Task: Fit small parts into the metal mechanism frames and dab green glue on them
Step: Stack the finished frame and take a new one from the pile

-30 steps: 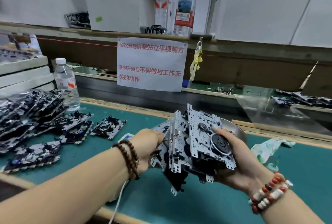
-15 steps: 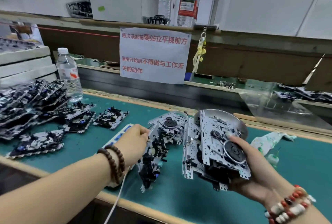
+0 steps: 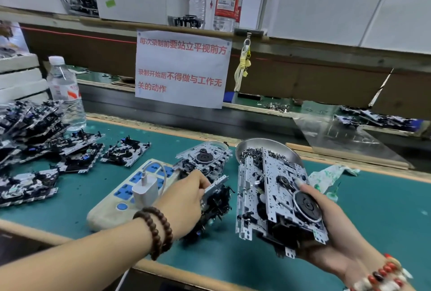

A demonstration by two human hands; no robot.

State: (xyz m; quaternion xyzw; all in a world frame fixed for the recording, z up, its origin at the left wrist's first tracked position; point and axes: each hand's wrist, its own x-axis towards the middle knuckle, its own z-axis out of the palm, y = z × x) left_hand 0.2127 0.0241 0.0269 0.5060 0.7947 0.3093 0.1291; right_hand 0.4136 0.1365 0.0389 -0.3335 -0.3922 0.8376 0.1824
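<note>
A person's right hand (image 3: 326,227) grips a stack of metal mechanism frames (image 3: 277,199), tilted, above the green worktop (image 3: 384,209), fingers closed around it. The left hand (image 3: 186,195) clasps another frame (image 3: 214,199) low over the worktop beside a power strip (image 3: 121,195). A metal dish of small parts (image 3: 263,153) sits just behind.

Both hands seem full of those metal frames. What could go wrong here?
The right hand grips a stack of frames from one end; they might slip. The left hand sets another frame down beside the power strip and its charger, which it could knock.
</note>
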